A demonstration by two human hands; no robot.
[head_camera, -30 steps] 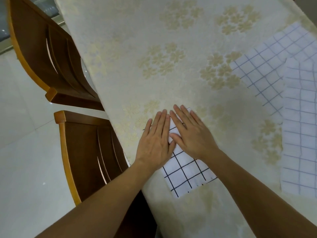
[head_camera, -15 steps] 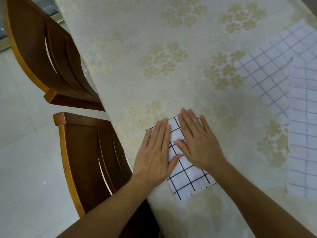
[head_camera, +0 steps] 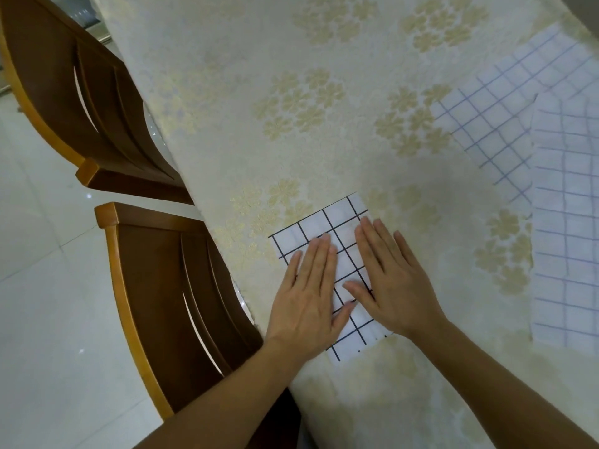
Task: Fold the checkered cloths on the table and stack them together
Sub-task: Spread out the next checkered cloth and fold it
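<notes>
- left hand (head_camera: 309, 294) and right hand (head_camera: 393, 285) both lie flat, fingers straight, pressing the folded black-checked cloth (head_camera: 327, 228)
- that cloth sits near the table (head_camera: 227, 92) edge by the closer chair (head_camera: 168, 286)
- two blue-checked cloths (head_camera: 505, 124) lie overlapping, well apart from it on the right

A table (head_camera: 227, 92) runs from the 6 o'clock edge up toward 12 and 1 o'clock, covered by a cream tablecloth (head_camera: 324, 53) with pale gold flower clusters. Along its 9 o'clock side two brown wooden chairs are pushed in close: the nearer chair (head_camera: 162, 286) at 8 o'clock, the farther chair (head_camera: 81, 82) at 10 o'clock, both with slatted backs and lighter orange-toned rims. Glossy white floor tiles (head_camera: 42, 286) fill the 8 to 9 o'clock area, showing small bright glints and faint grout lines. Soft, even light falls across the tabletop.
</notes>
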